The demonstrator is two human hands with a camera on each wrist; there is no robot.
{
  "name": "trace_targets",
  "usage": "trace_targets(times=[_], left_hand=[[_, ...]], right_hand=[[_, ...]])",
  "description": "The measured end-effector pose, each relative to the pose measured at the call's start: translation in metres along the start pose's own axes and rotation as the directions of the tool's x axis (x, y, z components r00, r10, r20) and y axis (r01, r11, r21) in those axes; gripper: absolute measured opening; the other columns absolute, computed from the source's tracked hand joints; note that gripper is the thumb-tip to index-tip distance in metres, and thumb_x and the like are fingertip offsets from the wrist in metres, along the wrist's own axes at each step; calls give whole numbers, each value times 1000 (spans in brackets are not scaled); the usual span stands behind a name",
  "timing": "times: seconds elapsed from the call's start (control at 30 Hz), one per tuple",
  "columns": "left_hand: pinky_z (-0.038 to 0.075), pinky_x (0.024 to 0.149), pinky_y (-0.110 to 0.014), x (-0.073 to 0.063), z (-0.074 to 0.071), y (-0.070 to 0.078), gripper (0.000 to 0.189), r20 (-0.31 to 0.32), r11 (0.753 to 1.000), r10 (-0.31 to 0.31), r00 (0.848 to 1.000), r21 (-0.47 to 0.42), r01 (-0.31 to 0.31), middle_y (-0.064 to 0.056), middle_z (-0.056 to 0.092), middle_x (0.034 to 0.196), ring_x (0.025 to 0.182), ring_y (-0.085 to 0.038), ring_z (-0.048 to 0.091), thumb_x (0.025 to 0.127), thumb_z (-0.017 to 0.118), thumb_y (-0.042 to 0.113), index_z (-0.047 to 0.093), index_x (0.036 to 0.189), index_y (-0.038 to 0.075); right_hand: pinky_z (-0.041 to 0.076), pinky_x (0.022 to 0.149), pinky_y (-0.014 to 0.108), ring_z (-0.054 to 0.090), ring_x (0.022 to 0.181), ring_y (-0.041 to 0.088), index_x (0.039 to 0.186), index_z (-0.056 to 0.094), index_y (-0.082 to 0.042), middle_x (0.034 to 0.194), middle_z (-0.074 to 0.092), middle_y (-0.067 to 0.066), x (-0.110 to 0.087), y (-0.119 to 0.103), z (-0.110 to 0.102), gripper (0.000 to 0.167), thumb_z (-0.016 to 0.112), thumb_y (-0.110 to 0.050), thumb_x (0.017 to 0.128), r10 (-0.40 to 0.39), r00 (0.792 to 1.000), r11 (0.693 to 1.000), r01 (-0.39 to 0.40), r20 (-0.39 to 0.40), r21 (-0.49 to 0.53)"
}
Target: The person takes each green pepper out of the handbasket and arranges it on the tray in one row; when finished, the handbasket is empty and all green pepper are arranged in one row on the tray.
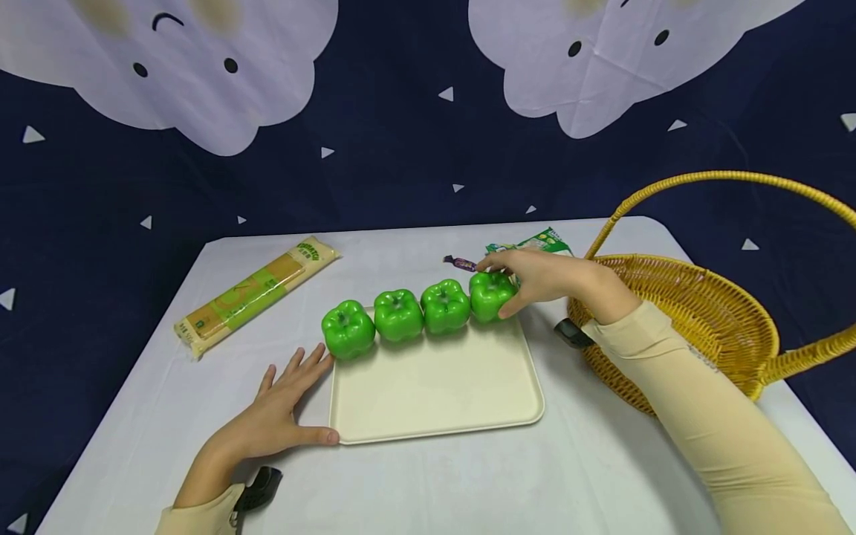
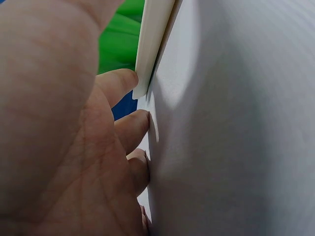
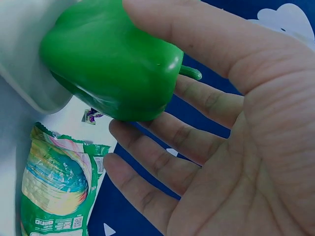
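Note:
A cream rectangular tray (image 1: 438, 390) bears a row of several green bell peppers (image 1: 399, 316) along its far edge. At the right end of that row, my right hand (image 1: 545, 276) grips a bell pepper (image 3: 113, 59), thumb on the near side and fingers at the far side. Its short stem points toward the palm in the right wrist view. My left hand (image 1: 277, 414) is spread flat on the table at the tray's left side. The left thumb touches the near left corner, and a fingertip (image 2: 125, 81) meets the tray's rim in the left wrist view.
A yellow wicker basket (image 1: 756, 316) with a tall handle stands right, beside my right forearm. Behind the right hand lie a green snack packet (image 3: 56, 177) and a small purple wrapped candy (image 1: 461, 264). A long noodle packet (image 1: 257, 293) lies at the back left.

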State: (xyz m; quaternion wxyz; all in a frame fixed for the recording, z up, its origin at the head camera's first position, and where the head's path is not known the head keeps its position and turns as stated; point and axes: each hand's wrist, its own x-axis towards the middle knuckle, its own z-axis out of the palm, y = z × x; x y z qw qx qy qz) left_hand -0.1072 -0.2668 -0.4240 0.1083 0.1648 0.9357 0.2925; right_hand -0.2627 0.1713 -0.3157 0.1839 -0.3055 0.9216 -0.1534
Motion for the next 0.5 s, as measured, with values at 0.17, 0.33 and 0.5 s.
trace_targets(times=[0.17, 0.33, 0.5], left_hand=[[-8, 123, -84, -1, 1, 0, 124, 0, 1000, -2, 1000, -5, 2, -18, 19, 180, 165, -56, 3, 70, 95, 60, 35, 169, 15], [-9, 123, -83, 0, 0, 0, 124, 2, 1000, 5, 1000, -15, -5, -18, 18, 180, 165, -56, 3, 70, 95, 59, 35, 169, 15], [-7, 123, -84, 2, -7, -6, 119, 5, 998, 26, 1000, -56, -26, -22, 19, 179, 164, -58, 4, 75, 95, 53, 33, 170, 17]], right_hand=[[42, 123, 61, 57, 143, 40, 155, 53, -8, 151, 64, 18, 0, 0, 0, 81, 92, -26, 86, -3, 1000, 1000, 3, 0, -5], [40, 123, 65, 56, 143, 42, 157, 52, -10, 151, 64, 18, -2, -1, 0, 85, 93, -28, 85, -2, 1000, 1000, 1, -15, -15], [38, 125, 64, 49, 150, 42, 164, 43, -11, 161, 55, 18, -10, -2, -1, 92, 90, -34, 88, -5, 999, 1000, 5, -44, 10]])
